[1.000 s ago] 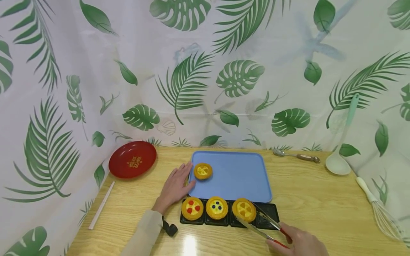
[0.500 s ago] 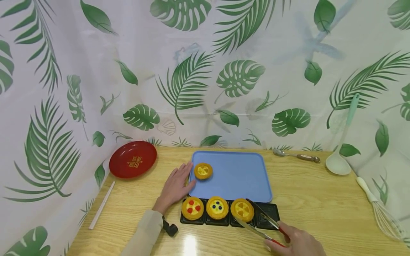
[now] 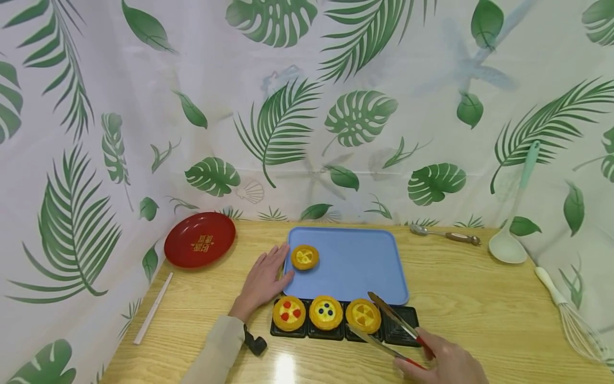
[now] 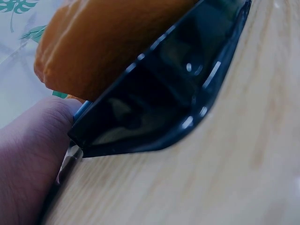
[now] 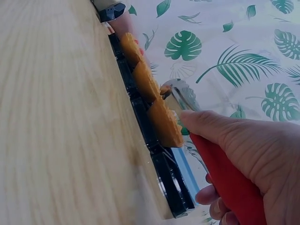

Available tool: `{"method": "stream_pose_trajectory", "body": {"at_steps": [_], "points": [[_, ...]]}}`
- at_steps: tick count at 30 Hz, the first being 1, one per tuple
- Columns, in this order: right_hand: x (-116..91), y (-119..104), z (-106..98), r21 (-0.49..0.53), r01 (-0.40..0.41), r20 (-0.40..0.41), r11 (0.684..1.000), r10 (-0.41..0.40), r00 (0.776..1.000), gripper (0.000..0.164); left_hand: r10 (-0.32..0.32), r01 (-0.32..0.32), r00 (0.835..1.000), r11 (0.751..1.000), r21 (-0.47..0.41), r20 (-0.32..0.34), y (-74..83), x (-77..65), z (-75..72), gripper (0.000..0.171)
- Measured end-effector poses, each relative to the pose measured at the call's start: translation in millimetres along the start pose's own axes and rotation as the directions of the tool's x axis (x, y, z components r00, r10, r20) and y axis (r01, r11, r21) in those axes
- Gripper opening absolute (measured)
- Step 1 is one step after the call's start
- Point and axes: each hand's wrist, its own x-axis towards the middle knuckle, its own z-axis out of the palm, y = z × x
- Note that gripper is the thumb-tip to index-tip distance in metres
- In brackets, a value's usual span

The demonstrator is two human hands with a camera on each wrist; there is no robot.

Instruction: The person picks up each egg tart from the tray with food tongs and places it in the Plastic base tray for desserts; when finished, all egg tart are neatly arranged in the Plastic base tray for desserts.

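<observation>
My left hand (image 3: 264, 280) lies with straight fingers along the left rim of a blue tray (image 3: 355, 261), beside a fruit-topped egg tart (image 3: 304, 257) on it. In front, a black sectioned tray (image 3: 410, 316) bears a red-berry tart (image 3: 289, 313), a blueberry tart (image 3: 325, 313) and a tart with orange wedges (image 3: 363, 316); its rightmost section is bare. My right hand (image 3: 446, 358) grips red-handled tongs (image 3: 393, 316), their arms spread on either side of the orange-wedge tart. In the right wrist view my thumb presses along the red handle (image 5: 229, 183).
A red plate (image 3: 199, 240) and a pale stick (image 3: 153, 308) are at the left. Toward the right lie a metal spoon (image 3: 445, 234), a ladle (image 3: 507, 248) leaning on the patterned curtain (image 3: 307, 202), and a whisk (image 3: 568, 314). A black wrist strap piece (image 3: 254, 341) hangs by the left wrist.
The tongs' arms have parted wider and their tips have shifted left and away from me. The orange-wedge tart has slid slightly left. My left hand stays put.
</observation>
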Motion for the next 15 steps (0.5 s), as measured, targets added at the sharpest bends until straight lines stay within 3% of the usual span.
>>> {"method": "stream_pose_trajectory", "body": {"at_steps": [5, 10, 15], "points": [[0.4, -3.9, -3.0, 0.024, 0.04, -0.085, 0.999, -0.037, 0.996, 0.056, 0.008, -0.008, 1.0, 1.0, -0.003, -0.003, 0.0, -0.7, -0.9, 0.075], [3.4, -6.7, -4.9, 0.027, 0.109, -0.227, 0.994, -0.1, 0.969, 0.053, 0.014, -0.014, 1.0, 1.0, -0.003, -0.01, 0.6, -1.0, -1.4, 0.075], [11.4, -7.0, -9.8, 0.06, 0.127, -0.239, 0.99, -0.109, 0.965, 0.053, 0.026, -0.026, 0.999, 1.0, -0.017, -0.029, 1.1, -1.1, -1.5, 0.075]]}}
